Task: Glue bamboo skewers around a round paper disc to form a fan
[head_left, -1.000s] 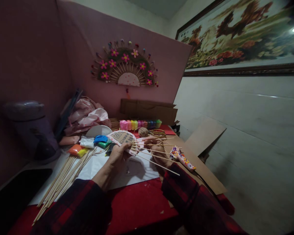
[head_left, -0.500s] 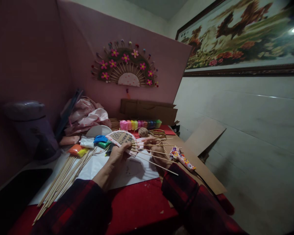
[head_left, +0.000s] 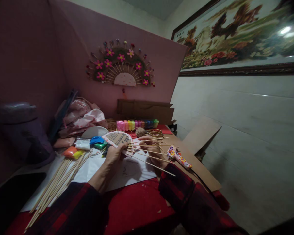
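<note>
My left hand [head_left: 114, 153] pinches the edge of a half-round cardboard piece [head_left: 117, 137] with printed marks. Several thin bamboo skewers [head_left: 149, 156] fan out from it to the right. My right hand [head_left: 152, 148] lies among those skewers, fingers curled around them. Both hands hover over a white paper sheet [head_left: 134, 171] on the red tabletop [head_left: 137, 205]. Just right of my right hand rests a flower-patterned glue gun [head_left: 180, 157].
A loose bundle of skewers [head_left: 56, 182] lies at left beside coloured clay packets [head_left: 82, 147]. A row of clay tubs [head_left: 136, 124], a twine ball [head_left: 140, 132] and cardboard sheets [head_left: 201, 164] sit behind and right. A finished fan [head_left: 120, 68] hangs on the pink board.
The view has drifted slightly to the right and down, so everything sits a little further left. Both hands keep their hold on the cardboard piece and skewers.
</note>
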